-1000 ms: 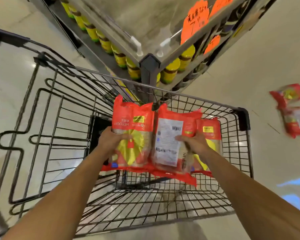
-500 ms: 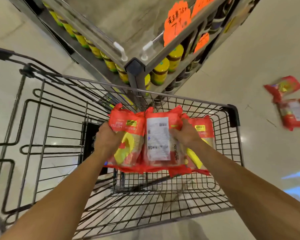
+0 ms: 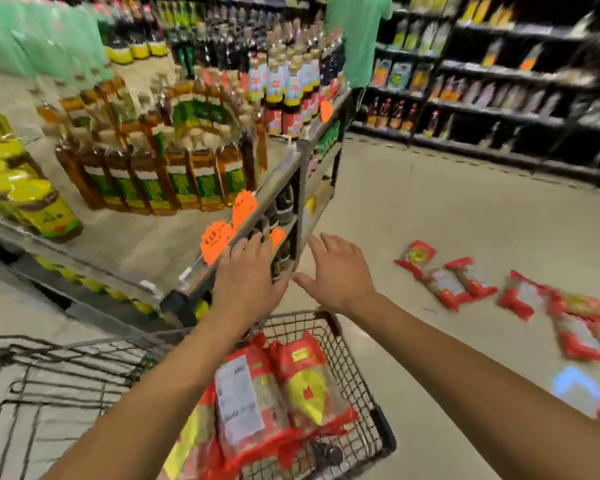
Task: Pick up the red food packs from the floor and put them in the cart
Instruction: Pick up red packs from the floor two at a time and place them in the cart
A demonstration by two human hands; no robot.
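Three red food packs lie in the front end of the black wire cart. My left hand and my right hand hover above the cart's far rim, both empty with fingers spread. Several more red food packs lie scattered on the floor to the right, beyond my right arm; the view is blurred.
A shelf unit with oil bottles, yellow-lidded jars and orange price tags stands right in front of the cart on the left. A person in a green shirt stands far back. Dark stocked shelves line the far right. Pale floor lies between.
Both hands let go of the three packs, which now lie in the cart. The hands rose above its rim, and my view swung up and right.
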